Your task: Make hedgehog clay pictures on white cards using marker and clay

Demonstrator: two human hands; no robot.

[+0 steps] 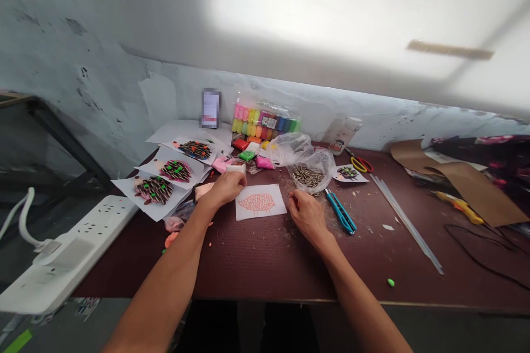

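Observation:
A white card (271,211) with an orange outline of a hedgehog-like animal, filled with short strokes, lies on the table in front of me. At its upper left corner is my left hand (229,187), fingers bent together beside a small white piece (237,168); whether they grip it I cannot tell. My right hand (307,213) rests on the table to the card's right, fingers curled in, and anything inside them is hidden. Just beyond it sits a clear plastic bag (323,164) of short brown pieces (307,176). A teal-handled cutting tool (341,213) lies to its right.
Finished-looking hedgehog cards (154,190) lie at left, near a white power strip (93,231). Coloured clay packs (265,121) and a phone (211,107) stand at the back. Rightward are scissors (361,164), glue sticks (408,223), a yellow glue gun (466,209) and cardboard (476,182).

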